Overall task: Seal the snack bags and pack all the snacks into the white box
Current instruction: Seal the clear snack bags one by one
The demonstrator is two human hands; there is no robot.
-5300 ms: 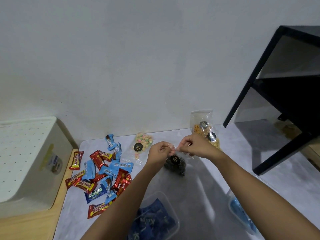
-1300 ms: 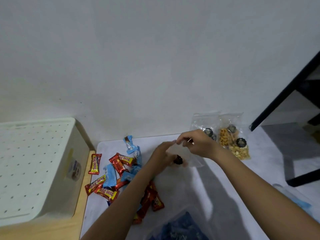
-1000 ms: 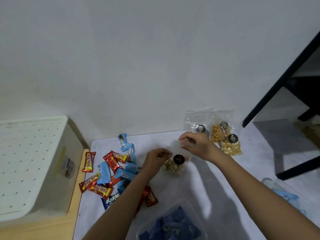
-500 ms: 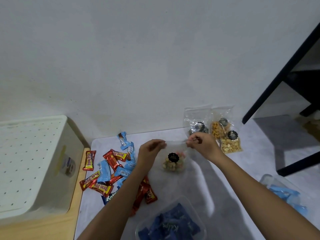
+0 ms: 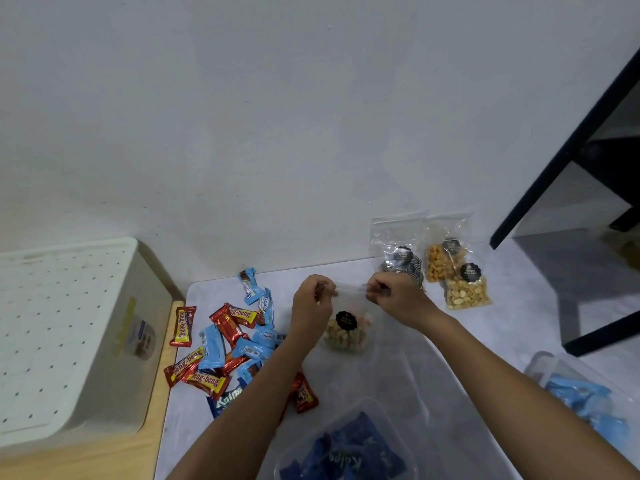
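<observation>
- Snack packets [image 5: 346, 452], dark blue, fill a clear tub [image 5: 375, 403] nearest the camera.
- Loose wrapped bars [image 5: 225, 341] lie left of the forearms.
- Mid-table is a clear snack bag [image 5: 346, 332] of pastel pieces — left hand [image 5: 311, 299] and right hand [image 5: 391, 296] each pinch its top edge.
- Three more bags [image 5: 464, 292] sit by the wall; the white box [image 5: 69, 334] stands off to the left.

Black shelf frame [image 5: 540, 181] at right; white wall [image 5: 277, 116] behind.

One head-worn view looks forward and down, close over the pale grey marbled tabletop [image 5: 512, 327]. It faces the plain white wall [image 5: 311, 116] behind that tabletop, and the white perforated plastic box [image 5: 69, 323] lies left of it.
</observation>
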